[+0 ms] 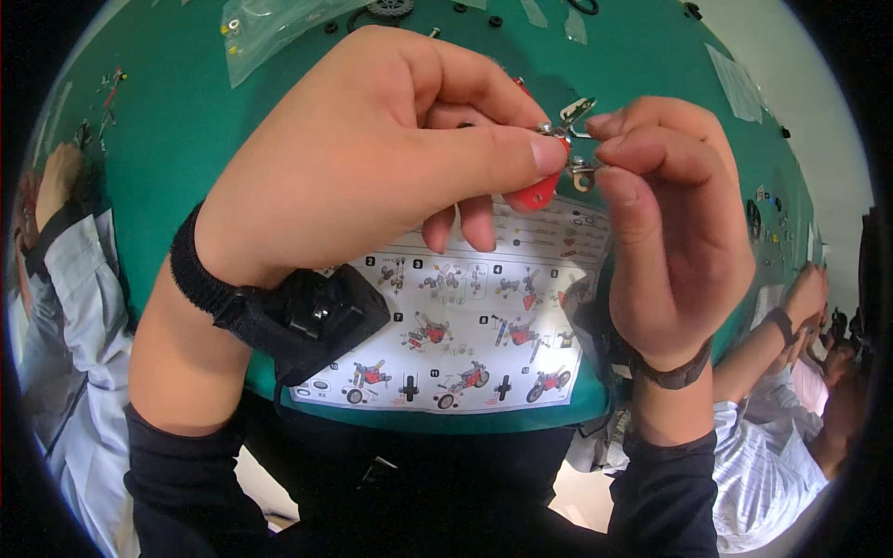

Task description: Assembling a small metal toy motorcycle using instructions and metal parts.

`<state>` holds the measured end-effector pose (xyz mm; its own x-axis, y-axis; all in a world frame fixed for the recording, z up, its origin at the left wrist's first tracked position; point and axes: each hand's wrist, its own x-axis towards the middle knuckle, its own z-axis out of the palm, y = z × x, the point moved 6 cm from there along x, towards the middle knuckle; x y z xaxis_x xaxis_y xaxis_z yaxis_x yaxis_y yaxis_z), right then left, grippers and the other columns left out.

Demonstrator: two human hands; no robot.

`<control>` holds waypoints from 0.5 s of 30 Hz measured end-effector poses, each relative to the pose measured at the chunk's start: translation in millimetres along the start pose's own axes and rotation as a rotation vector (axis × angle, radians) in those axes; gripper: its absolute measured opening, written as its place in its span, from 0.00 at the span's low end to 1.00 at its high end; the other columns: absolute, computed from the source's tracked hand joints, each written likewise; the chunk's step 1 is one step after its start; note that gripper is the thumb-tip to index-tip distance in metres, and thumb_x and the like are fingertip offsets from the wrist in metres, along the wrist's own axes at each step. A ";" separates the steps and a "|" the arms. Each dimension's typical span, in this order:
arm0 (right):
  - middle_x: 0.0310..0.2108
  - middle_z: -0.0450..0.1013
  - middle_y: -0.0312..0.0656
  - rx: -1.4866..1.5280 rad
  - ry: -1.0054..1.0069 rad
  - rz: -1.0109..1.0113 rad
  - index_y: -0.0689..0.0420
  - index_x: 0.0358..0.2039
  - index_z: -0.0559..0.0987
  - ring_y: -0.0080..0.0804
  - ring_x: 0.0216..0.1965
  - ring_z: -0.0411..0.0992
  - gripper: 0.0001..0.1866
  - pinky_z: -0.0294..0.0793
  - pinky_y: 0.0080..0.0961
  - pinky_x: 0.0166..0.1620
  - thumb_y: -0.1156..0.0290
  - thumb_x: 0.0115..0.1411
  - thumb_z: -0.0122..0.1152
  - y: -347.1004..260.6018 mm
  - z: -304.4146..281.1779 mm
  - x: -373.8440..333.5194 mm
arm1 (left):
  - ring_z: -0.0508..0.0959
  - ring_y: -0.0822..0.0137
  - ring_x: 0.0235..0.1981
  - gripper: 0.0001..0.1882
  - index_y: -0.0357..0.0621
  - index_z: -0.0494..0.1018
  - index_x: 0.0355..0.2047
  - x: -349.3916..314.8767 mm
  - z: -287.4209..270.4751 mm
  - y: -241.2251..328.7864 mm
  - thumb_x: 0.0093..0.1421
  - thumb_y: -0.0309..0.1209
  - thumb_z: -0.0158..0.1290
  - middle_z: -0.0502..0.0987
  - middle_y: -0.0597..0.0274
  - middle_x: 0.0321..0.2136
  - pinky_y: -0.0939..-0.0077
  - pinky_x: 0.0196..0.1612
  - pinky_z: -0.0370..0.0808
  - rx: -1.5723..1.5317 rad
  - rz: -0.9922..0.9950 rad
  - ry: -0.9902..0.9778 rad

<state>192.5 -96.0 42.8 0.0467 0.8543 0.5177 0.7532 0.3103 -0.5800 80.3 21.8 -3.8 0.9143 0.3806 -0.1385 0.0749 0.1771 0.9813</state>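
Observation:
My left hand point(400, 139) pinches a small red model part point(537, 193) between thumb and fingers, above the green table. Small silver metal brackets point(581, 172) and a bolt head point(546, 129) are joined to the red part at its right side. My right hand point(684, 200) reaches in from the right, its fingertips bent together at the metal pieces. Whatever those fingertips grip is too small and too covered to name. Below both hands lies a printed instruction sheet point(484, 363) with drawings of a red motorcycle model, partly hidden by my left wrist.
A clear plastic bag point(279, 37) with small yellow pieces lies at the far left, near a grey wheel point(391, 8). Another clear bag point(735, 84) is at the far right. Other people's hands point(806, 293) and sleeves point(88, 270) show at both sides, beside loose parts.

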 end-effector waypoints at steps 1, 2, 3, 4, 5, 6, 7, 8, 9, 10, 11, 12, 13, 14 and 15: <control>0.44 0.70 0.51 0.013 0.002 -0.008 0.68 0.40 0.74 0.34 0.46 0.71 0.06 0.69 0.27 0.52 0.83 0.61 0.55 0.1 1.4 0.4 | 0.78 0.76 0.19 0.12 0.34 0.76 0.41 -0.6 -0.4 0.6 0.63 0.31 0.58 0.80 0.61 0.26 0.87 0.18 0.70 0.002 0.008 0.008; 0.44 0.70 0.51 0.015 0.001 -0.009 0.68 0.40 0.74 0.34 0.46 0.71 0.06 0.69 0.27 0.52 0.83 0.61 0.55 -0.6 2.6 1.7 | 0.78 0.76 0.19 0.12 0.34 0.76 0.41 -0.7 -0.8 0.7 0.63 0.31 0.58 0.80 0.61 0.26 0.87 0.18 0.70 0.002 0.007 0.010; 0.45 0.70 0.52 0.029 -0.010 -0.007 0.68 0.40 0.74 0.35 0.46 0.71 0.06 0.69 0.28 0.52 0.83 0.61 0.54 -2.0 4.5 2.5 | 0.79 0.76 0.19 0.12 0.34 0.76 0.41 -1.2 -1.0 1.1 0.63 0.32 0.58 0.80 0.61 0.26 0.87 0.18 0.70 -0.005 0.024 0.012; 0.46 0.70 0.53 0.044 -0.022 -0.006 0.68 0.39 0.74 0.36 0.46 0.71 0.06 0.69 0.28 0.52 0.83 0.61 0.54 -3.1 6.2 2.8 | 0.79 0.75 0.19 0.12 0.34 0.76 0.41 -1.8 -1.1 1.7 0.63 0.32 0.58 0.80 0.60 0.26 0.87 0.18 0.70 -0.011 0.042 0.013; 0.46 0.70 0.53 0.047 -0.025 -0.005 0.68 0.39 0.74 0.36 0.46 0.71 0.06 0.69 0.28 0.52 0.83 0.61 0.54 -3.7 7.6 2.3 | 0.79 0.75 0.19 0.12 0.34 0.76 0.41 -2.4 -1.5 1.6 0.63 0.32 0.58 0.80 0.60 0.26 0.87 0.18 0.70 -0.013 0.040 0.016; 0.47 0.70 0.54 0.033 -0.015 -0.027 0.68 0.39 0.74 0.37 0.47 0.72 0.06 0.70 0.29 0.52 0.83 0.61 0.54 -4.7 7.5 1.9 | 0.79 0.75 0.19 0.13 0.34 0.76 0.41 -1.5 -1.9 2.0 0.63 0.32 0.58 0.80 0.60 0.26 0.87 0.18 0.71 -0.017 0.042 0.018; 0.47 0.71 0.55 0.020 -0.004 -0.049 0.68 0.39 0.74 0.37 0.47 0.72 0.06 0.70 0.29 0.52 0.83 0.61 0.55 -5.8 7.2 1.8 | 0.79 0.75 0.20 0.13 0.33 0.76 0.41 -1.1 -2.4 2.1 0.63 0.32 0.57 0.81 0.59 0.27 0.87 0.18 0.71 -0.021 0.045 0.020; 0.47 0.71 0.55 0.019 -0.007 -0.050 0.68 0.39 0.74 0.37 0.47 0.72 0.06 0.70 0.29 0.52 0.83 0.61 0.55 -5.3 7.2 2.1 | 0.79 0.75 0.20 0.13 0.33 0.76 0.41 -1.0 -2.6 1.7 0.63 0.32 0.57 0.81 0.59 0.27 0.87 0.18 0.71 -0.023 0.047 0.022; 0.46 0.71 0.56 -0.001 -0.012 -0.082 0.68 0.39 0.74 0.38 0.47 0.72 0.06 0.71 0.29 0.52 0.84 0.61 0.55 -6.2 6.6 2.1 | 0.80 0.74 0.20 0.13 0.33 0.76 0.42 -0.6 -1.9 0.8 0.63 0.32 0.57 0.81 0.58 0.27 0.87 0.18 0.71 -0.039 0.048 0.011; 0.46 0.72 0.56 -0.020 -0.018 -0.114 0.68 0.39 0.74 0.38 0.47 0.73 0.06 0.71 0.29 0.51 0.85 0.61 0.55 -7.6 6.3 2.1 | 0.80 0.74 0.20 0.14 0.33 0.76 0.42 -0.2 -1.1 0.3 0.63 0.32 0.57 0.81 0.57 0.28 0.87 0.18 0.72 -0.055 0.049 0.000; 0.46 0.72 0.56 -0.022 -0.020 -0.114 0.68 0.39 0.74 0.38 0.47 0.73 0.06 0.71 0.29 0.51 0.85 0.61 0.55 -7.9 6.2 2.4 | 0.80 0.74 0.20 0.14 0.33 0.76 0.42 0.4 -1.4 0.8 0.63 0.32 0.57 0.81 0.57 0.28 0.87 0.18 0.72 -0.057 0.051 0.000; 0.46 0.72 0.56 -0.034 -0.008 -0.108 0.69 0.39 0.74 0.38 0.46 0.73 0.07 0.72 0.29 0.51 0.85 0.60 0.55 -8.2 6.0 2.2 | 0.80 0.73 0.20 0.14 0.33 0.76 0.43 0.5 -1.3 1.4 0.63 0.32 0.57 0.81 0.57 0.28 0.87 0.18 0.72 -0.059 0.048 -0.008; 0.45 0.72 0.57 -0.046 0.005 -0.100 0.69 0.40 0.74 0.38 0.46 0.73 0.07 0.72 0.29 0.51 0.86 0.60 0.54 -8.3 5.6 2.0 | 0.81 0.73 0.21 0.14 0.33 0.75 0.44 0.4 -1.0 1.8 0.63 0.33 0.57 0.81 0.56 0.29 0.87 0.18 0.73 -0.060 0.045 -0.017; 0.45 0.72 0.57 -0.046 0.004 -0.100 0.69 0.40 0.74 0.38 0.46 0.73 0.07 0.72 0.29 0.51 0.86 0.60 0.54 -8.1 6.2 1.7 | 0.81 0.73 0.21 0.14 0.33 0.75 0.44 0.2 -0.7 2.0 0.63 0.33 0.57 0.81 0.56 0.29 0.87 0.18 0.73 -0.061 0.045 -0.016; 0.45 0.72 0.57 -0.038 0.015 -0.094 0.69 0.40 0.74 0.38 0.45 0.73 0.07 0.72 0.28 0.50 0.87 0.60 0.54 -7.4 6.6 1.4 | 0.81 0.72 0.21 0.15 0.33 0.75 0.44 -0.6 -0.5 1.4 0.64 0.32 0.57 0.81 0.55 0.29 0.87 0.18 0.73 -0.082 0.031 -0.021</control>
<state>182.6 -94.3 43.6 -0.0156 0.8154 0.5787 0.7792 0.3726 -0.5041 79.7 22.3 -2.4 0.9240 0.3680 -0.1041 0.0142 0.2392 0.9709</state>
